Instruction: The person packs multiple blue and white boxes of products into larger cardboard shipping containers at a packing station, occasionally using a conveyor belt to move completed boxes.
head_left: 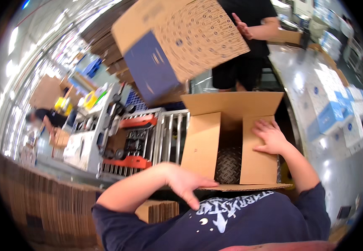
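In front of me stands a cardboard box [201, 144] with its side flaps folded inward, leaving a gap between them. Its far flap [234, 102] stands up, and the near flap [252, 187] sticks out toward my shirt. Through the gap shows a dark, rounded thing with a raised tread-like pattern [228, 166]; its kind is unclear. My right hand [268, 136] lies flat on the right side flap, fingers spread. At the near left corner, my left hand [186, 182] reaches over the near flap's edge with fingers stretched out, holding nothing.
Across from me, a person [246, 50] is beside a large raised cardboard sheet [198, 39] with a blue panel. Left of the box run conveyor rollers [174, 134] and a machine with red guides [133, 162]. Flattened cartons [43, 205] fill the lower left. Blue-and-white packs [332, 111] sit on the right-hand metal table [292, 69].
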A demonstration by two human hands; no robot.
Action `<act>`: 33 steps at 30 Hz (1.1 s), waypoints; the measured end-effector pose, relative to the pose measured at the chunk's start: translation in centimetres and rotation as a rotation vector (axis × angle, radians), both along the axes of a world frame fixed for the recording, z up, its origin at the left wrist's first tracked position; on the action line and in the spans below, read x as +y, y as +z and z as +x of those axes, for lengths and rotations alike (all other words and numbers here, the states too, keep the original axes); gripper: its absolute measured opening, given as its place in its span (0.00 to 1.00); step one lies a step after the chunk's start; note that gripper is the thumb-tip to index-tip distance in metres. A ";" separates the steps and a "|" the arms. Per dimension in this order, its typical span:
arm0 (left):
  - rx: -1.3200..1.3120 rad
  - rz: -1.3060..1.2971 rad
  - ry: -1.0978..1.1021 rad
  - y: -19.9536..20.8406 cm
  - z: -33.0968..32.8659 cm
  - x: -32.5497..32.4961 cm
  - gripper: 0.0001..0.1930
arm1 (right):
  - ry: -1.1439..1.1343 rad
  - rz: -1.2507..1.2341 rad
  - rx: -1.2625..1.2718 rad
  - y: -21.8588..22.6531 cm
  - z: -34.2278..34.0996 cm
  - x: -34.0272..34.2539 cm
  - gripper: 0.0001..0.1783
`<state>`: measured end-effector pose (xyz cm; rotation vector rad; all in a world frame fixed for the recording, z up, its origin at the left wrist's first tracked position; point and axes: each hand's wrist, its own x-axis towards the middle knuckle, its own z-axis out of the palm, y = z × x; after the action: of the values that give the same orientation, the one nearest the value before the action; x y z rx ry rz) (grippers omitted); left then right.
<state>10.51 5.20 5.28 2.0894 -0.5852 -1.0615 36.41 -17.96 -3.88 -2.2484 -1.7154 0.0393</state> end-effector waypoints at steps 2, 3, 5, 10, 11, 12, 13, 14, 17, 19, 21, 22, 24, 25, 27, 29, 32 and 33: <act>-0.045 0.130 0.048 0.3 1.1 0.8 0.47 | 0.204 -0.212 -0.072 1.4 1.8 -0.1 0.32; -0.146 0.180 0.078 0.3 3.4 1.8 0.46 | 0.300 -0.354 0.173 3.1 3.4 0.6 0.29; -0.559 0.766 0.334 1.3 6.8 1.2 0.54 | 0.248 -0.306 0.505 9.0 4.1 2.4 0.24; -0.656 0.807 0.606 -4.7 7.5 0.4 0.55 | -0.256 0.141 -0.215 9.6 5.8 4.9 0.13; -0.664 0.834 0.758 -5.1 6.1 1.5 0.53 | -0.253 0.125 -0.341 9.2 3.3 4.5 0.14; -0.562 0.894 0.953 -5.0 4.4 2.9 0.49 | -0.221 0.200 -0.359 8.4 0.6 3.5 0.14; -0.538 0.690 1.194 -6.1 1.9 5.3 0.44 | -0.181 0.176 -0.320 8.2 -1.9 1.9 0.15; -0.295 0.366 1.439 -6.9 0.2 5.3 0.40 | -0.063 0.234 -0.241 6.4 -3.2 0.2 0.19; -0.186 -0.301 1.234 -16.0 -0.2 6.4 0.33 | -0.125 0.032 -0.109 0.9 -1.5 -6.6 0.22; 0.079 -1.059 1.057 -20.7 -1.1 6.8 0.32 | -0.369 -0.009 0.027 0.2 2.6 -10.9 0.26; 0.219 -0.454 1.714 -23.4 1.6 2.4 0.32 | -0.604 0.179 0.327 -4.6 7.1 -16.6 0.28; 0.314 -0.384 1.704 -36.2 -1.4 5.1 0.29 | -0.709 0.153 0.421 -7.8 8.9 -19.3 0.29; 0.473 -0.447 1.734 -39.6 -2.0 2.3 0.24 | -0.916 0.102 0.526 -11.8 9.9 -21.8 0.31; 0.272 -0.343 1.752 -40.9 -4.9 6.2 0.22 | -0.943 0.086 0.560 -12.6 8.8 -20.3 0.31; -0.117 -0.374 1.676 -31.8 -8.2 10.8 0.19 | -0.746 0.443 0.876 -13.1 5.3 -16.7 0.35; -0.253 -0.611 1.603 -12.9 -6.7 9.7 0.24 | -0.903 0.429 1.496 -8.6 0.0 -11.9 0.37; -0.422 -0.865 1.497 0.1 -4.3 6.4 0.35 | -0.428 0.666 1.756 -8.1 -2.0 -7.1 0.37; -0.380 -0.639 1.404 0.3 -2.1 5.7 0.34 | -0.489 0.530 1.630 -5.5 -2.0 -6.4 0.37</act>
<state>8.45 10.92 5.59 1.5087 0.3839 0.3098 34.45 -24.39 -9.34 -1.2778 -0.2247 0.8777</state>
